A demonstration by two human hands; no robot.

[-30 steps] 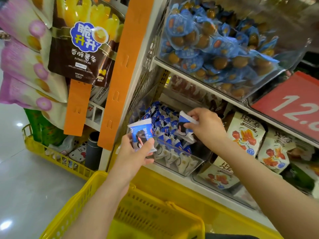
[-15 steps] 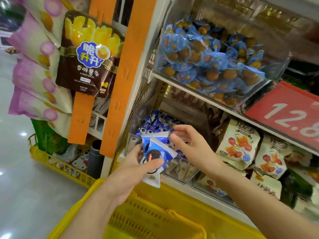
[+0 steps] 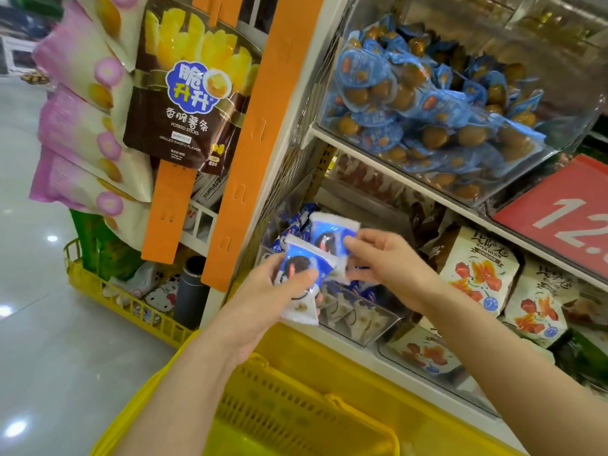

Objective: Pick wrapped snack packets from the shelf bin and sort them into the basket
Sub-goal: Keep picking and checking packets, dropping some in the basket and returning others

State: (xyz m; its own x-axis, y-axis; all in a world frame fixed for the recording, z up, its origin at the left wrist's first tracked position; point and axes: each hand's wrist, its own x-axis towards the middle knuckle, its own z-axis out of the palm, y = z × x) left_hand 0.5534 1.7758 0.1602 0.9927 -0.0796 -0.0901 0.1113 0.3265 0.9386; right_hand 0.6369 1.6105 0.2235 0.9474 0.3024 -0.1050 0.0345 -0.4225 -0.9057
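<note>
The yellow basket sits below the clear shelf bin. Above it, my left hand still grips one blue packet. My right hand, empty half a second ago, now pinches a second packet just behind the first.

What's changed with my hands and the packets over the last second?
The right hand brought a packet from the shelf bin over to the left hand and now pinches the upper packet there. The left hand kept gripping its packets; the yellow basket stayed below.
</note>
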